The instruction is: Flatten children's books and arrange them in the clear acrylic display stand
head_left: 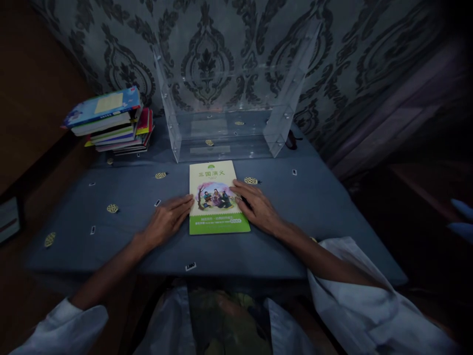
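A closed book [216, 195] with a cream and green cover, Chinese title and a picture of seated figures lies flat on the blue tablecloth in front of me. My left hand [168, 217] rests on the cloth at the left, its outstretched fingertips at the book's left edge. On the other side, my right hand [258, 204] lies with spread fingers over the book's right edge, fingertips on the cover. Neither hand is wrapped round the book. Just behind it stands a clear acrylic rack [221, 128] with a low shelf.
At the back left is a stack of books [114, 123], a blue one on top. A dark object [291, 140] sits by the rack's right side. The blue tablecloth [325, 212] bears pineapple prints. A patterned wall [236, 49] rises behind. A tablet-like object [9, 219] is at far left.
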The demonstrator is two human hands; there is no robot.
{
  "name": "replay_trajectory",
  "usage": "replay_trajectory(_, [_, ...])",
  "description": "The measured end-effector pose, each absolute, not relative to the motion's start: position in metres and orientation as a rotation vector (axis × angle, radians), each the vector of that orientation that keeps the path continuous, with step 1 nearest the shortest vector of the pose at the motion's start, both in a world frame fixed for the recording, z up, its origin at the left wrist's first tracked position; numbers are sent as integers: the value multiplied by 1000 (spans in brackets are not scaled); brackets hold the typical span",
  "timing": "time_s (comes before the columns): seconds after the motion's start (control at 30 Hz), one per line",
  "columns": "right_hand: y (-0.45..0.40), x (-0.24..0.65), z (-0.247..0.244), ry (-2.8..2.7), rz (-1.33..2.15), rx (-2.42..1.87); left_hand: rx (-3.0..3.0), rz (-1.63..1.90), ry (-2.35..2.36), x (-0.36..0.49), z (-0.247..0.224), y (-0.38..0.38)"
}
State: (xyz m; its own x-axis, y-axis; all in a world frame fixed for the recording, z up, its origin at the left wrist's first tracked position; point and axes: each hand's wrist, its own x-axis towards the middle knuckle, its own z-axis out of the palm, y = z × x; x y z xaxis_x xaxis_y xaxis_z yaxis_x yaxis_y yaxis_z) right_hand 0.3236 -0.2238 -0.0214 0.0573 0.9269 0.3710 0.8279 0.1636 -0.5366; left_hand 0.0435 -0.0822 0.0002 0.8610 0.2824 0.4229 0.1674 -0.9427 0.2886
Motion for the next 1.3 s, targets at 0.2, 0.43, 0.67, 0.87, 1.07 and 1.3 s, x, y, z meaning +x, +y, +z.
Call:
replay_trajectory(0.2, [-224,322,-20,-1794,167,-1680,2857,783,207,26,3,-112])
replay_trajectory(0.43, [-230,319,-13,-1822,100,-1679,2946,752,131,12,9,-136])
replay_trajectory(0.67, [-256,263,0,-2094,43,-1396,2973,708,66,18,10,-145])
replay_trajectory(0.87, [-288,246,-12,-2238,155,-1419,3020,641,-42,38,12,-152])
replay_trajectory(1.07, [-313,281,-3,-2123,137,-1523,3005,608,-76,49,13,-150])
replay_trajectory(1.3, [-311,293,2,-2087,102,-1498,2936,581,70,64,15,-126])
